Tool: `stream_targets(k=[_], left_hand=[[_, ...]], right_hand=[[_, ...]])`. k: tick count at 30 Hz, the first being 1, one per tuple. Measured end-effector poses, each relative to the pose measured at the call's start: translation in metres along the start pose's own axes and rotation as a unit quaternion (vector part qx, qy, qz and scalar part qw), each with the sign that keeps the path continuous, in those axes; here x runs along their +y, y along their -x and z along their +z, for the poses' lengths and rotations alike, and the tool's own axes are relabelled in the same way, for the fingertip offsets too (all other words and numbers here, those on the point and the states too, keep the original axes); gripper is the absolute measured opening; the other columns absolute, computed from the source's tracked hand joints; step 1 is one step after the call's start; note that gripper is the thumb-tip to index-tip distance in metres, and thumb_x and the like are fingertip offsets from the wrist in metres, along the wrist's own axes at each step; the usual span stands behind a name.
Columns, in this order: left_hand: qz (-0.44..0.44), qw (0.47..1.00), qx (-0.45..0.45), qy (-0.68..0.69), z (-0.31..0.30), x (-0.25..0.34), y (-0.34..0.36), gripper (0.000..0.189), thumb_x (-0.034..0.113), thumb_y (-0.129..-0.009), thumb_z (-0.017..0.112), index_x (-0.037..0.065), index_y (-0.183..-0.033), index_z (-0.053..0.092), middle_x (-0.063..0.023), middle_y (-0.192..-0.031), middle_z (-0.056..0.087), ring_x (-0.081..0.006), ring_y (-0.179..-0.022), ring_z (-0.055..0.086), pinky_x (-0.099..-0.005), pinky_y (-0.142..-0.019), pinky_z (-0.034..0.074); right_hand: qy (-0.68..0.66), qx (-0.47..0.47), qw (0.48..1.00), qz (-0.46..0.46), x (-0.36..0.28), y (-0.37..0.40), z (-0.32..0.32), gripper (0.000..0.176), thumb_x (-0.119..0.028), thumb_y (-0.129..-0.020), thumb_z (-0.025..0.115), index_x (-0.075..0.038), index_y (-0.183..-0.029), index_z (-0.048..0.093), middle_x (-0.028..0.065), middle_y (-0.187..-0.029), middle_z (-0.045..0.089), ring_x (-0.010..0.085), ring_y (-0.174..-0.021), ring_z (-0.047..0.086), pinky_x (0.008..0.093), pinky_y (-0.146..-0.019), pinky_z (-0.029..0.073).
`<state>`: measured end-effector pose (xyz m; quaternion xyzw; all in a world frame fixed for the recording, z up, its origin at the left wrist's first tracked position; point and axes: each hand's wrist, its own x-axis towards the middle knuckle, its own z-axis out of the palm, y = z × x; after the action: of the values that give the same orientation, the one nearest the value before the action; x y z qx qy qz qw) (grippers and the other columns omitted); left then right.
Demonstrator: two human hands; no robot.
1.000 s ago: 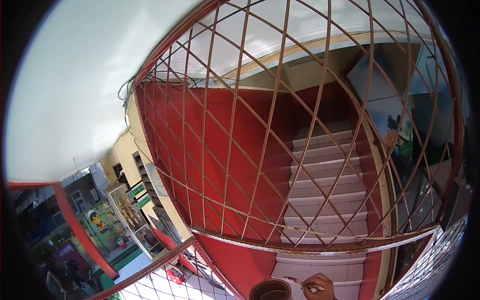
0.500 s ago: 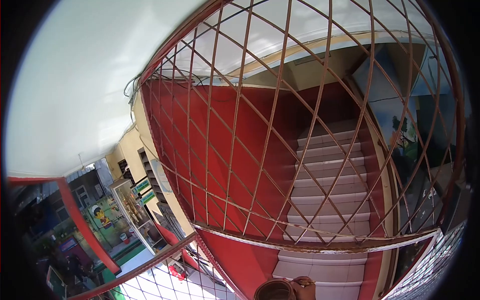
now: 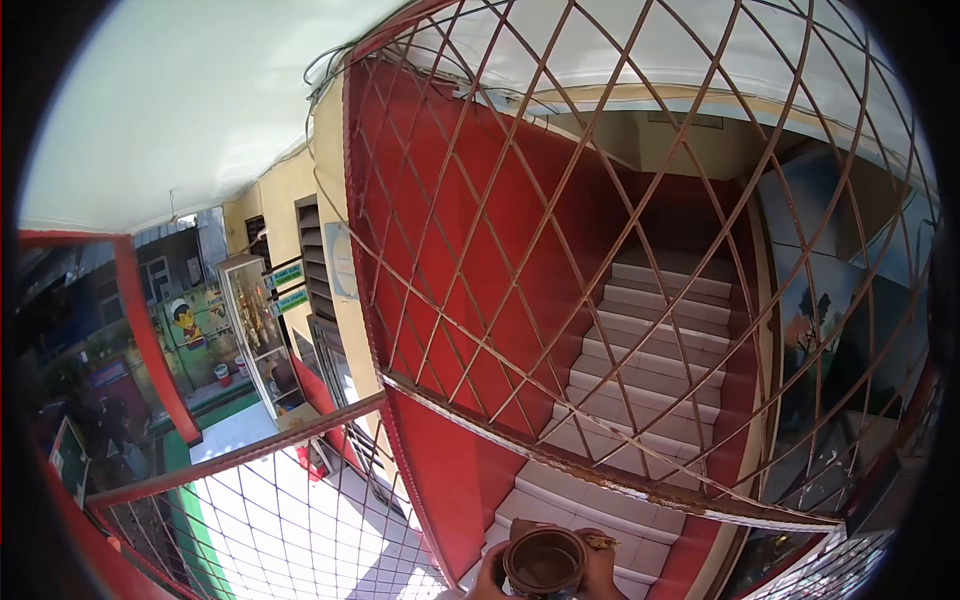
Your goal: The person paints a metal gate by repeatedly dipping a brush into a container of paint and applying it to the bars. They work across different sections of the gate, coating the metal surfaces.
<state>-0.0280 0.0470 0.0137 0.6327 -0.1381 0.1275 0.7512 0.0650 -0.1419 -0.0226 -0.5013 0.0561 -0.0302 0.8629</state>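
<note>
At the bottom of the head view is an open round can (image 3: 546,562), brown inside, seen from above with its mouth upward. My left hand (image 3: 488,575) is closed round its left side. My right hand (image 3: 600,574) is closed against its right side. A small tan piece (image 3: 600,540), too small to name, shows at the right hand's fingertips. Just behind the can's rim is a flat brown thing (image 3: 530,527) whose kind I cannot make out. Lower parts of both hands and the can are cut off by the frame.
A brown metal lattice (image 3: 545,260) with a worn lower rail (image 3: 620,484) stands in front of me. Behind it, tiled stairs (image 3: 640,380) climb beside a red wall (image 3: 480,230). A mesh railing (image 3: 270,520) is at left, with a glass cabinet (image 3: 258,335) beyond.
My view has turned and dropped, so the lattice and stairs sit differently. More of the can shows, and my left hand has come into view on its left side.
</note>
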Motion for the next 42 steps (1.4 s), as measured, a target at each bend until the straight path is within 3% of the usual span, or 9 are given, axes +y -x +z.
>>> stream_targets(k=[3, 8, 12, 14, 20, 24, 28, 37, 42], left_hand=[[0.041, 0.999, -0.026, 0.021, -0.001, -0.005, 0.008, 0.128, 0.036, -0.047, 0.103, 0.009, -0.145, 0.024, -0.0176, -0.142, 0.044, -0.0296, -0.136, 0.044, -0.0459, -0.113, 0.034], [0.168, 0.983, -0.057, 0.043, 0.007, -0.009, -0.005, 0.135, 0.038, -0.047, 0.103, 0.012, -0.143, 0.011, -0.0207, -0.146, 0.037, -0.0311, -0.139, 0.040, -0.0448, -0.115, 0.031], [0.088, 0.993, -0.083, -0.012, -0.003, -0.019, 0.011, 0.135, 0.043, -0.048, 0.102, 0.013, -0.139, 0.008, -0.0226, -0.144, 0.041, -0.0318, -0.135, 0.044, -0.0461, -0.113, 0.035], [0.059, 0.996, -0.072, -0.007, 0.002, -0.012, 0.008, 0.148, 0.046, -0.047, 0.101, 0.010, -0.149, 0.000, -0.0216, -0.145, 0.044, -0.0321, -0.135, 0.046, -0.0444, -0.114, 0.035], [0.005, 0.993, -0.072, -0.089, 0.007, 0.010, -0.002, 0.137, 0.041, -0.046, 0.100, 0.003, -0.153, 0.023, -0.0178, -0.145, 0.048, -0.0294, -0.137, 0.047, -0.0412, -0.114, 0.037], [0.032, 0.993, -0.065, -0.094, 0.009, 0.012, -0.003, 0.135, 0.040, -0.046, 0.100, 0.002, -0.152, 0.026, -0.0171, -0.144, 0.050, -0.0290, -0.134, 0.050, -0.0418, -0.112, 0.040], [0.020, 0.992, -0.053, -0.113, 0.000, 0.018, -0.006, 0.138, 0.039, -0.044, 0.102, 0.003, -0.152, 0.024, -0.0164, -0.146, 0.047, -0.0282, -0.137, 0.047, -0.0432, -0.113, 0.039], [-0.015, 0.993, -0.002, -0.115, -0.013, -0.010, -0.003, 0.143, 0.038, -0.044, 0.103, 0.001, -0.152, 0.017, -0.0202, -0.147, 0.041, -0.0315, -0.137, 0.046, -0.0467, -0.112, 0.040], [-0.010, 0.994, 0.012, -0.106, -0.011, -0.005, -0.018, 0.127, 0.036, -0.044, 0.103, 0.001, -0.143, 0.033, -0.0171, -0.135, 0.054, -0.0296, -0.125, 0.056, -0.0451, -0.104, 0.049]], right_hand=[[-0.021, 0.004, 0.999, 0.048, -0.036, 0.028, 0.037, 0.015, 0.002, -0.081, 0.076, -0.004, -0.092, 0.066, 0.0124, -0.091, 0.069, 0.0213, -0.081, 0.068, 0.0321, -0.072, 0.057], [-0.054, -0.068, 0.994, 0.062, -0.018, 0.023, 0.035, 0.014, -0.001, -0.089, 0.071, -0.001, -0.100, 0.063, 0.0122, -0.093, 0.068, 0.0197, -0.082, 0.068, 0.0311, -0.072, 0.058], [-0.034, -0.071, 0.995, 0.053, -0.009, 0.017, 0.027, 0.013, -0.003, -0.092, 0.069, -0.001, -0.103, 0.062, 0.0116, -0.096, 0.068, 0.0185, -0.082, 0.067, 0.0294, -0.071, 0.057], [-0.050, -0.077, 0.993, 0.067, -0.010, 0.018, 0.023, 0.013, -0.005, -0.093, 0.069, -0.002, -0.103, 0.062, 0.0112, -0.095, 0.068, 0.0170, -0.081, 0.067, 0.0282, -0.070, 0.056], [-0.061, -0.078, 0.993, 0.068, -0.001, 0.011, 0.003, 0.016, -0.011, -0.094, 0.069, 0.000, -0.105, 0.064, 0.0106, -0.093, 0.069, 0.0157, -0.076, 0.067, 0.0258, -0.067, 0.055], [0.222, -0.005, 0.973, -0.063, -0.017, 0.008, -0.002, 0.012, -0.007, -0.088, 0.071, 0.000, -0.096, 0.066, 0.0081, -0.092, 0.069, 0.0160, -0.079, 0.067, 0.0292, -0.073, 0.053], [0.275, 0.044, 0.954, -0.109, -0.024, 0.005, -0.013, 0.010, -0.001, -0.086, 0.067, -0.001, -0.096, 0.065, 0.0096, -0.095, 0.069, 0.0163, -0.087, 0.066, 0.0309, -0.080, 0.053], [0.177, -0.141, 0.945, -0.237, -0.030, 0.001, -0.010, 0.026, 0.019, -0.077, 0.049, -0.001, -0.092, 0.053, 0.0095, -0.094, 0.057, 0.0164, -0.086, 0.060, 0.0301, -0.076, 0.052], [0.242, -0.206, 0.909, -0.269, -0.047, 0.015, -0.001, 0.026, 0.007, -0.069, 0.062, -0.003, -0.091, 0.054, 0.0083, -0.093, 0.051, 0.0178, -0.079, 0.053, 0.0302, -0.071, 0.046]])
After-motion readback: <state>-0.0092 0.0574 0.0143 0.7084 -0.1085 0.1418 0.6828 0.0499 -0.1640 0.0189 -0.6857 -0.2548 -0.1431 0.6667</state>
